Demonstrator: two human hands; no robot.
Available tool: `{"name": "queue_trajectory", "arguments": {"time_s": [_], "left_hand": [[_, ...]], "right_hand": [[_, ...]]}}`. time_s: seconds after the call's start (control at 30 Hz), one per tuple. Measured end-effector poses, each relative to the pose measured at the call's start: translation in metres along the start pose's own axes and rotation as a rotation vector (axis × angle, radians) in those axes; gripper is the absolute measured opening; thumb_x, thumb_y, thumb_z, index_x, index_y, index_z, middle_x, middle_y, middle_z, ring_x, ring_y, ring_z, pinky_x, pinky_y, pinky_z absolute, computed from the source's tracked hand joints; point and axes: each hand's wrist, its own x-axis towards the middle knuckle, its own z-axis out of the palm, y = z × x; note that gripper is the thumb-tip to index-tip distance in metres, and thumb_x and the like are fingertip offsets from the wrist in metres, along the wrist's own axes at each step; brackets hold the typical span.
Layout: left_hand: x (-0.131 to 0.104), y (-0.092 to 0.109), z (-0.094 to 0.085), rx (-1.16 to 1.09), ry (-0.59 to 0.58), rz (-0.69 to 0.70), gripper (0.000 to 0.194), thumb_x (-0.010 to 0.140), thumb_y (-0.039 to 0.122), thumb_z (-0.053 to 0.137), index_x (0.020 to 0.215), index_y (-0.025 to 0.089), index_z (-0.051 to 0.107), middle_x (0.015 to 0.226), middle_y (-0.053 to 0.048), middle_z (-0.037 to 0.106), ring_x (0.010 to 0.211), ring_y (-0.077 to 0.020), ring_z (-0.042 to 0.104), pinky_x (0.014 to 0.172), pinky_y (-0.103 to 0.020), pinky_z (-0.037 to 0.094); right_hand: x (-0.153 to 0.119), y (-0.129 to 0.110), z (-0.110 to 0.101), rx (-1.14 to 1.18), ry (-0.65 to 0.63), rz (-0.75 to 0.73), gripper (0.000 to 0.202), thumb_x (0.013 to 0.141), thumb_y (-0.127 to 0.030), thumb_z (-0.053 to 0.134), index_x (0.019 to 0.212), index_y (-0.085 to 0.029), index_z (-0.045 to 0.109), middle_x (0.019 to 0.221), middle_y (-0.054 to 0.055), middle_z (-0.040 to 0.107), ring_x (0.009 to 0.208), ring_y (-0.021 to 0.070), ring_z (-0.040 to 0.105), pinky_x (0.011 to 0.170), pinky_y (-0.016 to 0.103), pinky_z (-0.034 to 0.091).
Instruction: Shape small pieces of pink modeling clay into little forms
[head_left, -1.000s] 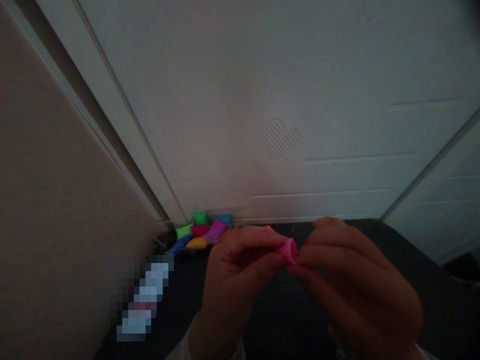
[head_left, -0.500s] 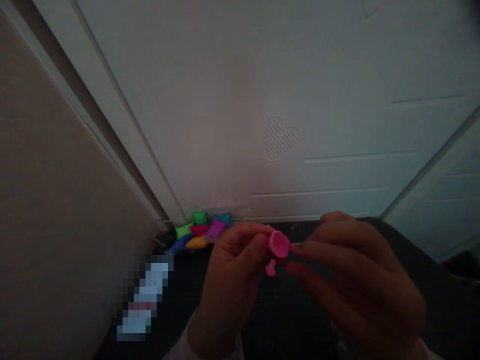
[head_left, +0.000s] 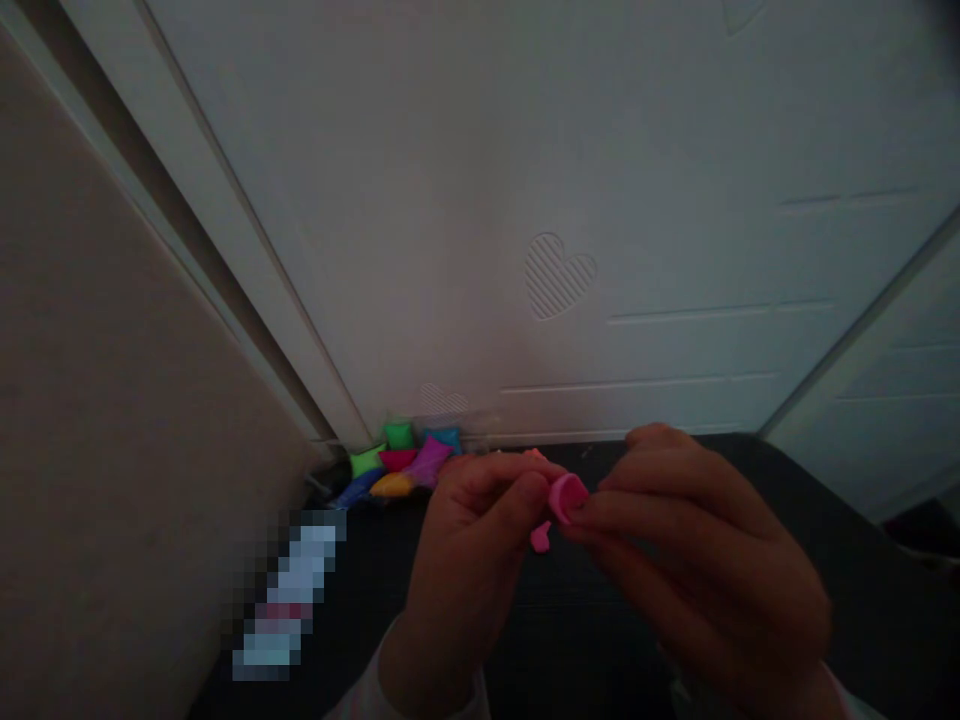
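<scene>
So you've got the pink cup (head_left: 566, 498) up off the table (head_left: 585, 630), right between your two hands, hollow side tipped toward you and a bit toward 2 o'clock. I'd guess that tilt is so you can see inside and get a fingertip over the edge.

Your left hand (head_left: 469, 565) comes in from 8 o'clock, thumb and forefinger pinched on the cup's wall. Reads to me as the steadying side. Your right hand (head_left: 705, 560) comes in from 4, fingertip on the near-right rim and the thumb tucked underneath, so those fingers are closed on the edge. Can't tell how hard either one is squeezing. A light pinch would make sense, since the wall looks thin and probably soft.

The pink bit (head_left: 541, 538) sits on the table at 7 o'clock from the cup, apart from it and just beside your left thumb, so handy to reach.

Your colored packets (head_left: 397, 484) are bunched between 9 and 10, near the wall (head_left: 465, 210), which keeps them off the patch under your hands. The blurred strip (head_left: 281, 600) lies between 8 and 9, can't make out what it is.
</scene>
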Motion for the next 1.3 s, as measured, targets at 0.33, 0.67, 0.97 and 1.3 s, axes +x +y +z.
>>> {"name": "queue_trajectory", "arguments": {"time_s": [0.33, 0.67, 0.97, 1.3], "left_hand": [[-0.0020, 0.0012, -0.0021, 0.115, 0.021, 0.066, 0.008, 0.066, 0.034, 0.075, 0.069, 0.027, 0.075, 0.065, 0.001, 0.065, 0.062, -0.0094, 0.053, 0.057, -0.018, 0.041], [-0.0031, 0.0011, -0.0004, 0.083, 0.010, 0.068, 0.007, 0.067, 0.032, 0.074, 0.068, 0.026, 0.075, 0.065, 0.001, 0.066, 0.059, -0.0080, 0.052, 0.056, -0.017, 0.042], [-0.0045, -0.0019, -0.0044, 0.105, 0.003, 0.055, 0.008, 0.067, 0.032, 0.074, 0.071, 0.026, 0.075, 0.067, -0.001, 0.066, 0.059, -0.0097, 0.055, 0.048, -0.017, 0.043], [-0.0063, -0.0007, -0.0041, 0.134, -0.031, 0.124, 0.005, 0.072, 0.027, 0.070, 0.073, 0.029, 0.074, 0.070, 0.001, 0.067, 0.062, -0.0101, 0.057, 0.048, -0.016, 0.044]], "right_hand": [[0.0000, -0.0042, 0.0012, 0.000, 0.051, 0.022, 0.019, 0.074, -0.009, 0.066, 0.089, -0.020, 0.062, 0.077, -0.002, 0.057, 0.067, 0.0110, 0.051, 0.063, 0.027, 0.046], [0.0017, -0.0069, 0.0038, 0.036, 0.042, 0.063, 0.016, 0.077, -0.012, 0.062, 0.091, -0.020, 0.060, 0.078, 0.001, 0.055, 0.070, 0.0126, 0.053, 0.059, 0.027, 0.048], [0.0008, -0.0092, 0.0046, 0.024, 0.077, 0.068, 0.016, 0.075, -0.007, 0.062, 0.086, -0.019, 0.060, 0.077, 0.000, 0.055, 0.068, 0.0112, 0.052, 0.061, 0.026, 0.046], [-0.0020, -0.0086, 0.0039, 0.036, 0.083, 0.081, 0.015, 0.079, -0.016, 0.059, 0.094, -0.018, 0.059, 0.082, 0.002, 0.056, 0.074, 0.0145, 0.053, 0.063, 0.028, 0.047]]}}
